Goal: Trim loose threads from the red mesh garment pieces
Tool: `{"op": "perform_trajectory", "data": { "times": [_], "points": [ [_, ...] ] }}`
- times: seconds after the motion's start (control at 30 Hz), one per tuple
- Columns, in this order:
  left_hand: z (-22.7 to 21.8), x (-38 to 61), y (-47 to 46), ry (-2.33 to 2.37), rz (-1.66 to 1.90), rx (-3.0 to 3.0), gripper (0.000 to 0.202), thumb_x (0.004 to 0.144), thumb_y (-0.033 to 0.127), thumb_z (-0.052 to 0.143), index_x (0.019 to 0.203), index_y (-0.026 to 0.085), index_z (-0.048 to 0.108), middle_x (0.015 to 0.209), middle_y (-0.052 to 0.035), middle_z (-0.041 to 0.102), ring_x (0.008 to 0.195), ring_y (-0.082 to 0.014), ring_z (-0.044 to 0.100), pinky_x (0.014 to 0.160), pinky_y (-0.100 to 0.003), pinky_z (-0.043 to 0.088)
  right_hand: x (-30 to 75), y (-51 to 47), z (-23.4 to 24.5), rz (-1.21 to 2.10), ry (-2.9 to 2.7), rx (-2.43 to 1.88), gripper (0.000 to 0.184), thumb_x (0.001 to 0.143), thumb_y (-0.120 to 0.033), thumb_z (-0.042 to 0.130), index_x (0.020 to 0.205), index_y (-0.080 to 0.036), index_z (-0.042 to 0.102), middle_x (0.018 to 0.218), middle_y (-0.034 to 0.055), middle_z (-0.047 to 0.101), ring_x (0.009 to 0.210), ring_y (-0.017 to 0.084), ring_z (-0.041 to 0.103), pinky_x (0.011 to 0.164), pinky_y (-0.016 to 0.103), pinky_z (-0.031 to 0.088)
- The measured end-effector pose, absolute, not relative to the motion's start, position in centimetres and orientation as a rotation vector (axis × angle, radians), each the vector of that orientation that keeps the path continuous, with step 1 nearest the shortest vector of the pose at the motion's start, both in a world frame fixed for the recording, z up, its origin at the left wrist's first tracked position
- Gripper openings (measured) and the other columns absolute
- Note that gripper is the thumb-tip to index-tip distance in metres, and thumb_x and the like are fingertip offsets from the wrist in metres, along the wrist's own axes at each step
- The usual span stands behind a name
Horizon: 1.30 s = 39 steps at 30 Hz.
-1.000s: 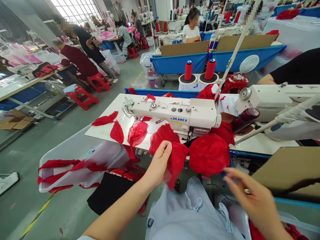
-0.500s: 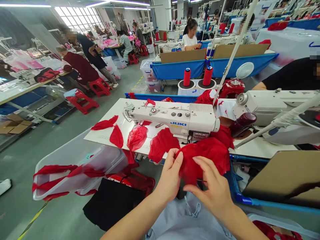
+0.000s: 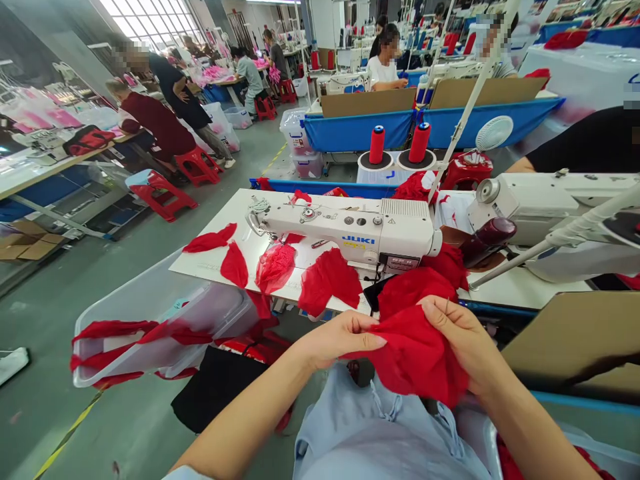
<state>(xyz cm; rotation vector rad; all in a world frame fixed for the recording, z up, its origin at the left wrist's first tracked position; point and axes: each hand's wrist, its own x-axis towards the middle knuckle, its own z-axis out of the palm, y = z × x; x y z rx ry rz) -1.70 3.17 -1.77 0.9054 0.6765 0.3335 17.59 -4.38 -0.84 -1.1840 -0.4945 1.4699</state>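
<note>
Both my hands hold one piece of red mesh fabric (image 3: 413, 357) over my lap, just in front of the white sewing table (image 3: 210, 257). My left hand (image 3: 340, 337) pinches its left edge with fingers closed. My right hand (image 3: 460, 337) grips its upper right edge, fingers curled on the cloth. More red pieces lie on the table: a bunch (image 3: 330, 283) by the table's front edge, a netted one (image 3: 274, 267) under the white sewing machine (image 3: 350, 230), and two flat petals (image 3: 220, 250) to the left.
A clear plastic bin (image 3: 150, 313) draped with red strips stands at my left. Two red thread cones (image 3: 397, 143) stand behind the machine. A second sewing machine (image 3: 550, 200) and a cardboard sheet (image 3: 575, 333) are at right. Other people work at tables beyond the aisle.
My hands have drawn the red piece off the table edge toward my lap and spread it between them. A second ago my right hand was free and low at right.
</note>
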Motion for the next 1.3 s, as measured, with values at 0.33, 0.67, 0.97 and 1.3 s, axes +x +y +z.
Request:
{"op": "perform_trajectory", "data": {
  "times": [0.33,0.67,0.97,1.3],
  "points": [
    [-3.7,1.1,0.2,0.671,0.461,0.619,0.052,0.060,0.057,0.082,0.087,0.013,0.076,0.086,-0.0097,0.075,0.086,-0.0216,0.067,0.082,-0.029,0.046,16.5,-4.2,-1.7,1.441,-0.341,-1.228,0.034,0.056,-0.046,0.089,0.069,-0.020,0.069,0.062,-0.0033,0.066,0.057,0.012,0.059,0.058,0.022,0.049],
    [-3.9,-0.3,1.4,0.623,0.389,0.914,0.032,0.066,0.046,0.080,0.076,0.016,0.073,0.071,-0.0027,0.068,0.067,-0.0144,0.058,0.069,-0.026,0.044,17.7,-4.4,-0.5,1.508,-0.364,-1.257,0.043,0.049,-0.045,0.090,0.052,-0.018,0.057,0.047,-0.0037,0.055,0.041,0.009,0.047,0.042,0.021,0.040],
    [-3.2,1.6,0.6,0.692,0.497,0.725,0.057,0.068,0.065,0.069,0.096,0.015,0.070,0.083,-0.0062,0.071,0.083,-0.0218,0.064,0.072,-0.028,0.045,14.8,-4.4,-1.2,1.459,-0.399,-1.236,0.038,0.056,-0.051,0.087,0.065,-0.020,0.067,0.060,-0.0016,0.064,0.054,0.013,0.056,0.054,0.022,0.048],
    [-4.1,-1.5,1.3,0.651,0.385,0.569,0.036,0.058,0.032,0.089,0.084,0.012,0.074,0.077,-0.0067,0.074,0.071,-0.0163,0.067,0.075,-0.027,0.048,17.8,-2.9,-1.3,1.277,-0.594,-1.434,0.041,0.060,-0.058,0.081,0.064,-0.021,0.063,0.057,-0.0007,0.063,0.048,0.013,0.053,0.047,0.024,0.045]
  ]
}}
